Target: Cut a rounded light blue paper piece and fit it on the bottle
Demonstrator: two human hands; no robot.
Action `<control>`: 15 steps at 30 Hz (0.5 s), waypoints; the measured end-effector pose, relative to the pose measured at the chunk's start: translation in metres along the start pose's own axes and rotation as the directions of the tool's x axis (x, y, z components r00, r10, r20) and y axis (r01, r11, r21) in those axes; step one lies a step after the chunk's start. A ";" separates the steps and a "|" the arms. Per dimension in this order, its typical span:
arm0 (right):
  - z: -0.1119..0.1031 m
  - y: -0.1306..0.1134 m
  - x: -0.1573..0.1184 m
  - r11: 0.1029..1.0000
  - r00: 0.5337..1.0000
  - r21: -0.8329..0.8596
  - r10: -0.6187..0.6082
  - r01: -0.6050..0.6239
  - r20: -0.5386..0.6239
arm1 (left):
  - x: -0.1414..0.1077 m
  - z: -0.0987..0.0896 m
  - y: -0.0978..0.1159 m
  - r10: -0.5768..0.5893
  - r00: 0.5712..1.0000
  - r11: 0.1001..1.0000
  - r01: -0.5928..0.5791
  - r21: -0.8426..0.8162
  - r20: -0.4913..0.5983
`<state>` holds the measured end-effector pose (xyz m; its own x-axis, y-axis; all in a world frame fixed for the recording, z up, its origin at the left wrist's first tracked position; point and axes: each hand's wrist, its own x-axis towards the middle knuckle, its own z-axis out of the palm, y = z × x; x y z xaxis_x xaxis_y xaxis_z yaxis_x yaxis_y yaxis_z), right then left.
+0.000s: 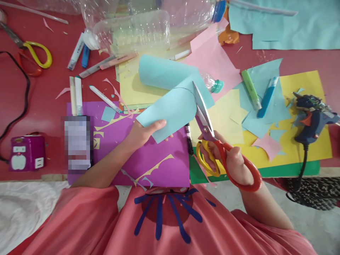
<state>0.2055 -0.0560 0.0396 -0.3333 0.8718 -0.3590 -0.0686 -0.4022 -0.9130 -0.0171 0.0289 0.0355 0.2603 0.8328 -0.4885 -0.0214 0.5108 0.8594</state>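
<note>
My left hand [150,132] pinches the lower left end of a light blue paper piece [172,109], thumb on top. A thin curved line shows near the paper's upper right end. My right hand [225,157] grips scissors [205,124] with one red and one yellow handle. Their blades are parted at the paper's right edge, pointing away from me. Behind the piece lies a bottle wrapped in light blue paper [164,72], its green cap [218,86] to the right.
Clear plastic bottles [148,30] lie at the back. Markers [105,98] and a second pair of scissors [37,55] are on the left, with a phone [77,143] nearer. A glue gun [309,129] rests on yellow paper [316,83] at right. Purple paper [159,166] lies in front.
</note>
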 end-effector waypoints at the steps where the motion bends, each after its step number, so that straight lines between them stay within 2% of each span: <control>1: -0.001 0.002 0.000 1.000 1.000 0.011 -0.012 0.012 -0.009 | 0.001 -0.001 -0.001 0.016 1.000 1.000 -0.016 -0.009 0.008; 5: -0.004 0.011 -0.002 0.999 0.999 0.038 -0.023 0.024 -0.025 | 0.006 -0.007 -0.005 0.108 0.990 0.993 -0.103 -0.059 0.087; 8: -0.007 0.015 -0.004 0.999 0.999 0.041 -0.020 0.021 -0.026 | 0.008 -0.011 -0.006 0.134 0.983 0.989 -0.125 -0.076 0.126; 15: -0.004 0.006 -0.002 0.999 1.000 0.036 0.026 -0.026 -0.001 | 0.018 -0.013 0.001 0.077 0.995 0.983 -0.066 -0.174 0.058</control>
<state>0.2091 -0.0593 0.0339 -0.3345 0.8611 -0.3829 -0.0941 -0.4348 -0.8956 -0.0250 0.0477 0.0254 0.3139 0.8558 -0.4113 -0.2058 0.4842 0.8504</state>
